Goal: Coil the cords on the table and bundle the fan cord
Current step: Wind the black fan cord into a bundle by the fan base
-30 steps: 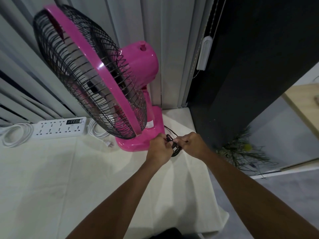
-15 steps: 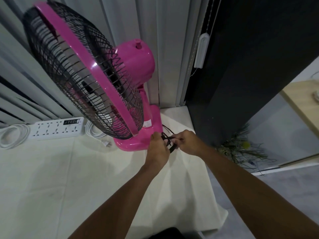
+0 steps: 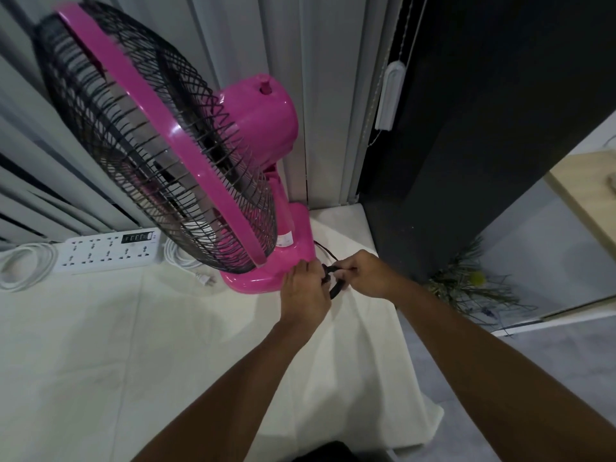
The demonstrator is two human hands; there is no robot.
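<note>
White coiled cord [image 3: 23, 266] and white power strip [image 3: 110, 250] lie at bench [image 3: 100, 345] left, beside the pink table fan [image 3: 186, 168]. Left hand [image 3: 305, 291], grip closed, pinches the thin black fan cord [image 3: 335, 285] bundle beside the fan base. Right hand [image 3: 370, 275], closed too, has drawn closer since a second ago; bundling looks nearly finished.

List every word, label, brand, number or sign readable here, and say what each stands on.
None can be read.
Sticker on the pink fan's base: print too small to read.
Dark display panel on the white power strip, at: marks too blurred to read.
White pull handle on the blind cord: no text visible.
</note>
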